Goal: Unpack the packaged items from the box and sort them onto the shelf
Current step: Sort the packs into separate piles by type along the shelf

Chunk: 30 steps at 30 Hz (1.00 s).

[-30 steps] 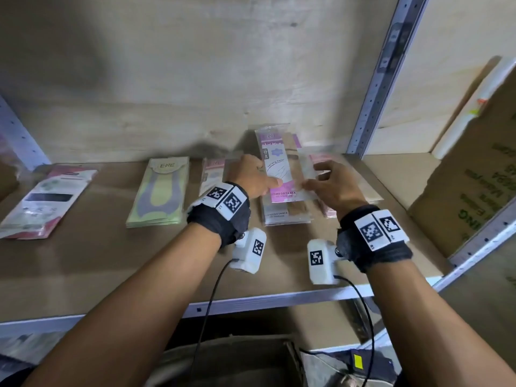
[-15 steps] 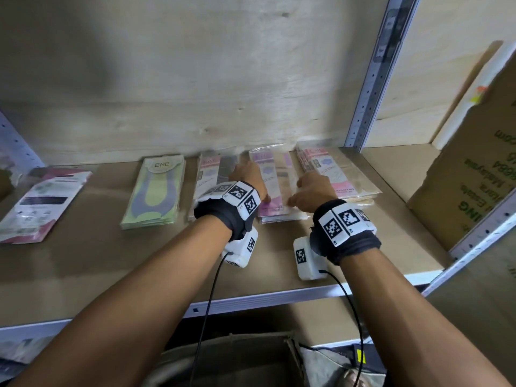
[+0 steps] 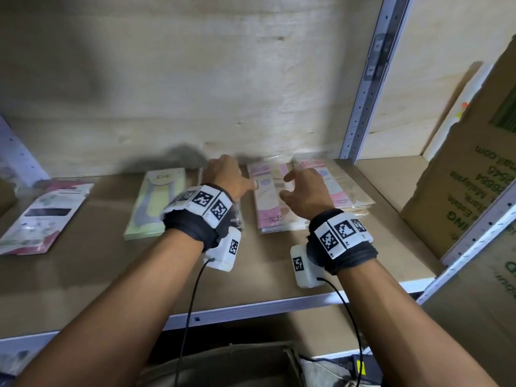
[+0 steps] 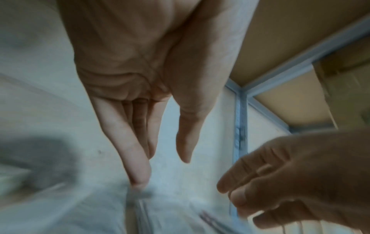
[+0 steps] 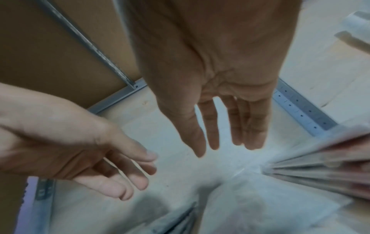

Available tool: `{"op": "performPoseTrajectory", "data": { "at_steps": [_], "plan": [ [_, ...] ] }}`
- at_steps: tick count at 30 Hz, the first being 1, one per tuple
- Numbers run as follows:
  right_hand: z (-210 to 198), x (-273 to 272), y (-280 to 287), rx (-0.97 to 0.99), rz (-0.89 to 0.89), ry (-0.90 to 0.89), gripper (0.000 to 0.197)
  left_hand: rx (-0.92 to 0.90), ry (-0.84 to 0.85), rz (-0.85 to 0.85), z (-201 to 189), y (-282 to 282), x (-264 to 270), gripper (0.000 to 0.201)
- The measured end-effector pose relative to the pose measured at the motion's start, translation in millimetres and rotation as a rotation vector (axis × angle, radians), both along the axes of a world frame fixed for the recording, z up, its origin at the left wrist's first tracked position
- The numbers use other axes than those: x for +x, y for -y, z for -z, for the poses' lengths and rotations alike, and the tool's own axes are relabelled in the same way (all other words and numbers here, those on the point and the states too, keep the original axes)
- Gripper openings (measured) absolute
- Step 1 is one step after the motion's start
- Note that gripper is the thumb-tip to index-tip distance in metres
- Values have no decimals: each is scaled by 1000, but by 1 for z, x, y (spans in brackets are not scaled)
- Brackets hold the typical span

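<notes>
The shelf (image 3: 83, 275) in front of me is a brown board with a pale metal front edge, backed by a plywood wall (image 3: 195, 79). A big cardboard box (image 3: 480, 196) with green print stands at its right end, past the grey upright post (image 3: 365, 88).

Flat packets lie in a row along the back of the shelf. At the far left is a red and white pouch (image 3: 44, 216), well apart from the rest. Next comes a pale green packet (image 3: 156, 202) marked ENE. Just beside it, mostly hidden under my left wrist, is another packet I cannot make out. Then the pink packet (image 3: 268, 199), and touching its right side a second pink and brown packet (image 3: 335, 185) close to the post.

My left hand (image 3: 226, 177) hovers over the pink packet's left edge, fingers straight and loose, holding nothing. My right hand (image 3: 304, 188) hangs above the same packet's right side, fingers spread and relaxed, also holding nothing.
</notes>
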State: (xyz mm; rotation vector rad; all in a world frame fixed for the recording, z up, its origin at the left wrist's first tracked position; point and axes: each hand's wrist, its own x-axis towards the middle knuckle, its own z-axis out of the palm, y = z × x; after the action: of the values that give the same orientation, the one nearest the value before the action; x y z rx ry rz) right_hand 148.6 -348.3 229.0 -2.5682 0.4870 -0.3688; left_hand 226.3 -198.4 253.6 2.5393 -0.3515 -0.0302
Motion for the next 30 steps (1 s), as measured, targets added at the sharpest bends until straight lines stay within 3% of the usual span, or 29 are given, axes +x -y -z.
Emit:
{"op": "performPoseTrajectory", "data": {
  "at_steps": [3, 7, 9, 13, 16, 19, 22, 25, 30],
  "plan": [
    [-11, 2, -20, 105, -105, 146, 22, -193, 75, -73, -17, -60, 9, 32],
    [-16, 10, -76, 343, -307, 149, 10, -387, 60, -249, -17, -158, 26, 35],
    [-16, 23, -112, 426, -379, 102, 10, -376, 43, -363, -9, -209, 32, 41],
    [-17, 64, -196, 517, -515, 24, 12, -349, 24, -560, 11, -298, 38, 31],
    [-13, 97, -263, 582, -608, -85, 10, -156, -14, -622, 24, -348, 42, 30],
    [0, 126, -321, 667, -650, -193, 8, -19, -103, -599, 31, -379, 44, 42],
    [20, 146, -361, 656, -615, -289, 25, -26, -165, -526, 38, -391, 45, 46],
    [36, 158, -381, 683, -574, -305, 9, -29, -184, -492, 44, -394, 43, 41],
    [41, 159, -376, 773, -403, -317, 46, -189, -276, -483, 45, -400, 37, 28]
  ]
}}
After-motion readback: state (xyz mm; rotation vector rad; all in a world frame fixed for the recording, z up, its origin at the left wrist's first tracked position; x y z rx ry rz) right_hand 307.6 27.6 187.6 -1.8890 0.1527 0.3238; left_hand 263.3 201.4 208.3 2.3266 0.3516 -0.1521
